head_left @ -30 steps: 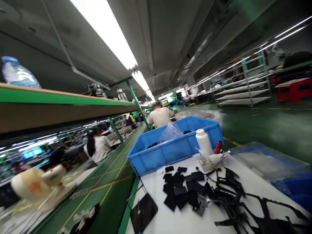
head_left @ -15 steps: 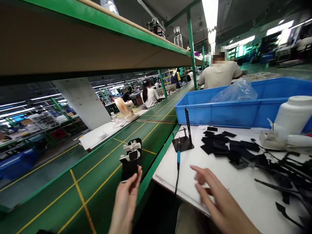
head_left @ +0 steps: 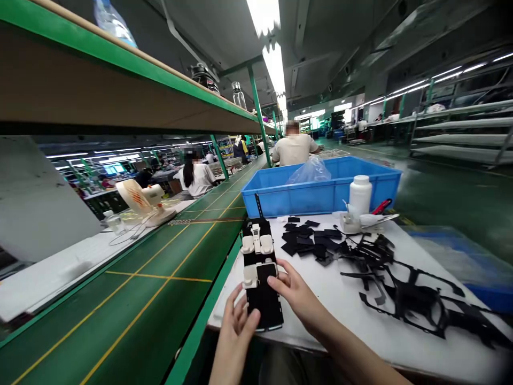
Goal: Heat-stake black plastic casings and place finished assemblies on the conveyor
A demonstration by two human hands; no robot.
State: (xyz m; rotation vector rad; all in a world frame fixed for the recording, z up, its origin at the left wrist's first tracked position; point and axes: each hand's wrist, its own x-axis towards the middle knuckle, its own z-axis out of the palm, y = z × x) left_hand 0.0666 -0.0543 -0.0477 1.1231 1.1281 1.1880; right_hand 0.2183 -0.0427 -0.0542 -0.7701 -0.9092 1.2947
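Observation:
A long black base (head_left: 264,313) carries cream seat-shaped parts (head_left: 251,274) in two rows, with a black pad on one of them. It lies lengthwise away from me over the white table's left edge. My left hand (head_left: 236,329) grips its near left side, thumb on top and fingers along the edge. From the right, my right hand (head_left: 296,291) holds it, thumb on the black pad and forefinger at the side. Behind the base rises a black perforated strip (head_left: 258,206); the rest of its stand is mostly hidden. Black rectangular pieces (head_left: 306,243) lie scattered to the right.
A blue bin (head_left: 288,202) with a clear plastic bag stands behind the pieces. A white bottle (head_left: 359,195) and a red-handled tool (head_left: 381,206) are beside it. Black cut-out frames (head_left: 419,299) pile up at right. A green conveyor (head_left: 160,305) runs along the left, under a shelf (head_left: 120,80).
The base has moved from over the conveyor to the white table, carried by my left hand. My right hand, free before, now grips it too. The view has turned right.

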